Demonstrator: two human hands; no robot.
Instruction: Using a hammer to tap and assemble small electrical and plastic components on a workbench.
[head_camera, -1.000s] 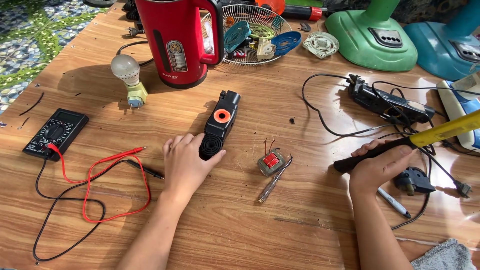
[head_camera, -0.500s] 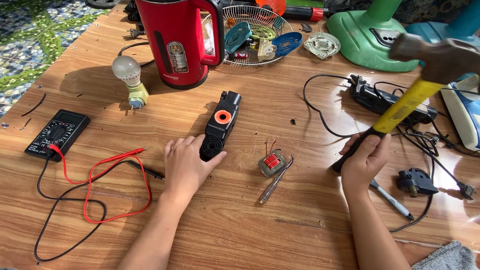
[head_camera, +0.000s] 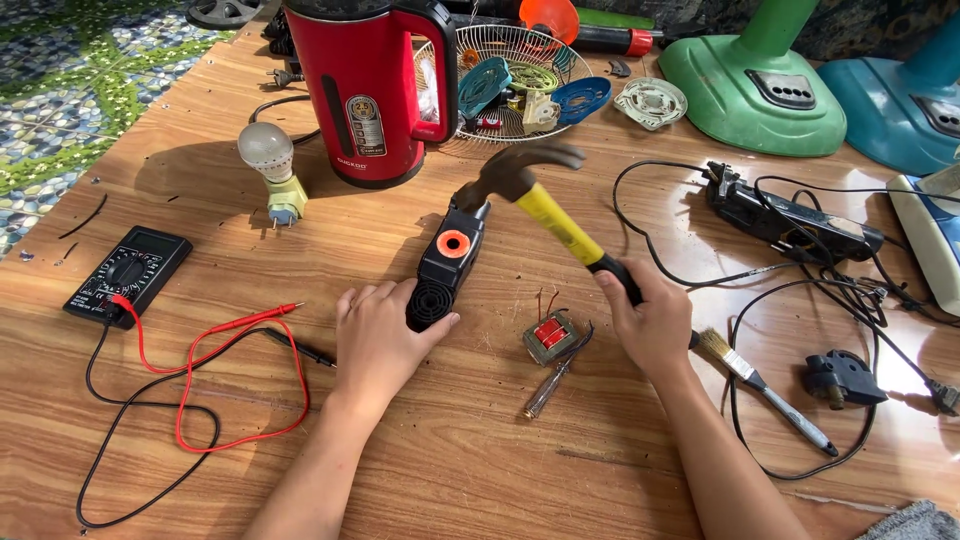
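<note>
My left hand (head_camera: 380, 335) lies on the wooden table (head_camera: 480, 450), thumb pressed against the near end of a black device with an orange round button (head_camera: 447, 268). My right hand (head_camera: 650, 320) grips the black end of a yellow-handled hammer (head_camera: 545, 205). The hammer's dark head hovers over the far end of the black device. A small transformer with red winding (head_camera: 549, 336) and a screwdriver (head_camera: 553, 385) lie between my hands.
A red electric kettle (head_camera: 365, 85), a light bulb in a socket (head_camera: 268, 170) and a wire basket of parts (head_camera: 525, 75) stand behind. A multimeter with red and black leads (head_camera: 128, 275) lies left. Right are a brush (head_camera: 760, 385), a black power strip (head_camera: 790, 220), cables and fan bases (head_camera: 755, 85).
My right hand has swung the hammer from the far right across to the left, bringing its head over the black device. My left hand has stayed on the device.
</note>
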